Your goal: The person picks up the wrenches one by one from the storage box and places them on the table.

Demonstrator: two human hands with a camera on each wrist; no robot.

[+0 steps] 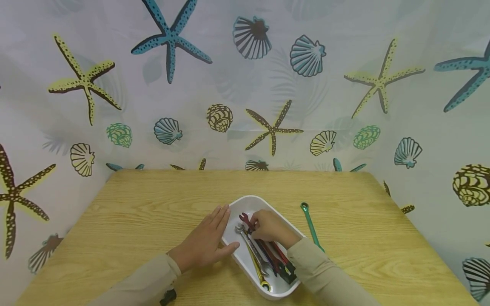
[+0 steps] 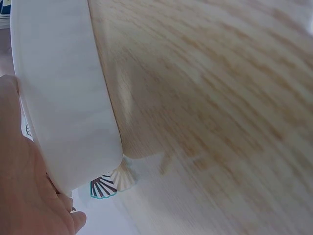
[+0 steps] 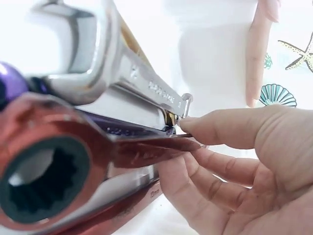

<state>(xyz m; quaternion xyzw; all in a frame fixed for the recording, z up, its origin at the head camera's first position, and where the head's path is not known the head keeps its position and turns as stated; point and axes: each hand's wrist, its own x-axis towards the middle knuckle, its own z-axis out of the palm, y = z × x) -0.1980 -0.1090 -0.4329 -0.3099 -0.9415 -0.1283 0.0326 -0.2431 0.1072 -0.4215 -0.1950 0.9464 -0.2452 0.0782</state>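
A white tray [image 1: 234, 204] holds several combination wrenches lying lengthwise. My right hand [image 1: 269, 229] reaches into it and pinches a red wrench [image 3: 151, 152] between thumb and fingers; its ring end faces the camera in the right wrist view. A silver wrench [image 1: 250, 246] and a gold wrench [image 1: 255, 265] lie to the left of it. Purple and red wrenches lie close around, partly hidden by my right hand and sleeve. My left hand [image 1: 204, 238], fingers straight, rests against the tray's left side, also visible in the left wrist view along the tray's outer wall [image 2: 63, 98].
A green ratcheting wrench [image 1: 311, 223] lies on the wooden table [image 1: 153, 204] to the right of the tray. A small dark object [image 1: 168, 296] shows under my left sleeve. A curtain [image 1: 199, 93] with starfish and shells surrounds the table's back and sides.
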